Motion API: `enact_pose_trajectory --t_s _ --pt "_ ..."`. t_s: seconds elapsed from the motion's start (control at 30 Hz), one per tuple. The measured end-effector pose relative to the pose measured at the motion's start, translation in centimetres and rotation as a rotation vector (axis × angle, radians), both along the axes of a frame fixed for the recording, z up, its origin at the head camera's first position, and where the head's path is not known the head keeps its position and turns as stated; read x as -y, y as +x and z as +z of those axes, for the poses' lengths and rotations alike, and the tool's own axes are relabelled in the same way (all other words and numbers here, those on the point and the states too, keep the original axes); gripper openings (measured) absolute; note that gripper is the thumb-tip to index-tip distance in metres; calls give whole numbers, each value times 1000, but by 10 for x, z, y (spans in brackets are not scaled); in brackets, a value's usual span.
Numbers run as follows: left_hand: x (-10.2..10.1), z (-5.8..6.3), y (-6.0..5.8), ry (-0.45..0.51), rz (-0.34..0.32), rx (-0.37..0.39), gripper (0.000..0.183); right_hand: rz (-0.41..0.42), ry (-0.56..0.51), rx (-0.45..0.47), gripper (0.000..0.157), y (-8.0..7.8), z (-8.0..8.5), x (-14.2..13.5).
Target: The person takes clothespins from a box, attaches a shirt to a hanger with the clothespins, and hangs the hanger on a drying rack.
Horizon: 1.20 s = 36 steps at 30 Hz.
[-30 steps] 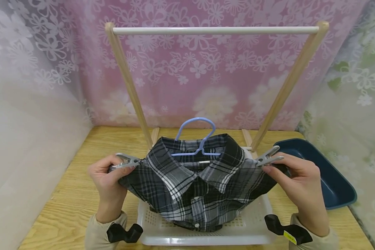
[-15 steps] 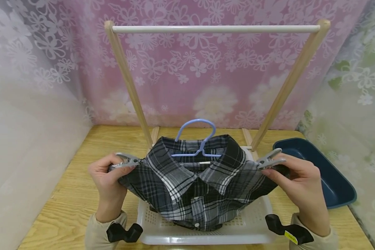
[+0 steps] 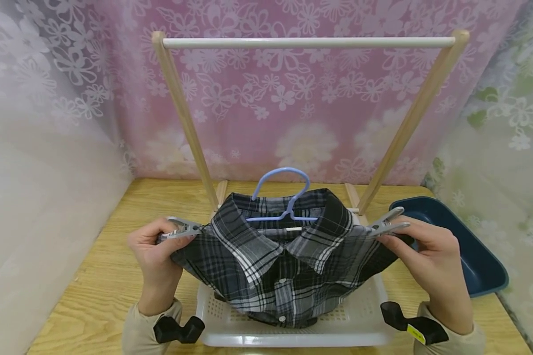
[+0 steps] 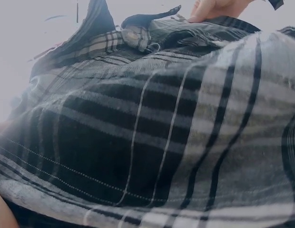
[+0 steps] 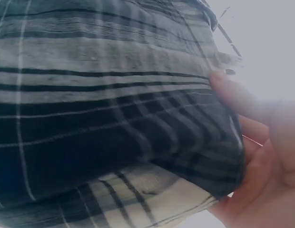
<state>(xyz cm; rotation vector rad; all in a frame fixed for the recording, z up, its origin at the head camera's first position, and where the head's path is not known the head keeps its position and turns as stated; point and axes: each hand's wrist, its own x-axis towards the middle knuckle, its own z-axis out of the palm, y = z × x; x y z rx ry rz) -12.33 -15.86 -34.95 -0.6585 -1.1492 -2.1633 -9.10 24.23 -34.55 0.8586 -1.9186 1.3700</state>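
Observation:
A black, grey and white plaid shirt (image 3: pixel 288 276) is spread between both hands, collar toward the top of the head view. Inside its neck sits a blue hanger (image 3: pixel 289 209), hook standing above the collar. A grey clothespin (image 3: pixel 183 228) bites the left shoulder, and another grey clothespin (image 3: pixel 386 224) is on the right shoulder. My left hand (image 3: pixel 153 256) grips the left shoulder of the shirt, thumb against the clip. At the other shoulder my right hand (image 3: pixel 435 261) pinches the cloth beside its clip; the right wrist view shows the thumb (image 5: pixel 233 92) on the fabric.
Below the shirt is a white perforated basket (image 3: pixel 293 340). Behind it rises a wooden rack with a white rail (image 3: pixel 306 43). A dark blue tray (image 3: pixel 479 266) lies on the wooden table (image 3: pixel 93 291) at the right. Floral curtains (image 3: pixel 248 123) hang at the back and sides.
The shirt, hanger and both hands have shifted very slightly to the right. Both hands keep the same hold.

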Motion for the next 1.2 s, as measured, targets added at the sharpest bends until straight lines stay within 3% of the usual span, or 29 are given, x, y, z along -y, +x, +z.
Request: enact_pose_trajectory --t_s 0.13,0.27,0.4,0.57,0.83,1.0,1.2 --pt "0 0 -1 -69 -9 29 26 -76 -55 -15 9 1 0 1" --pt "-1 0 -3 -122 -23 50 25 -51 -170 -15 6 2 1 4" --pt "-2 -1 -3 -131 -38 53 25 -67 -233 -12 4 0 2 6" --pt "-3 -1 -3 -147 -45 54 26 -27 -393 -34 7 -3 3 8" --pt "-4 -1 -4 -139 -47 3 21 -115 -544 -85 10 -4 6 17" --pt "-3 -3 -1 -109 -4 12 21 -45 -629 -139 10 -9 6 23" --pt "-2 -4 1 -98 101 81 21 7 -686 -154 11 -16 0 21"
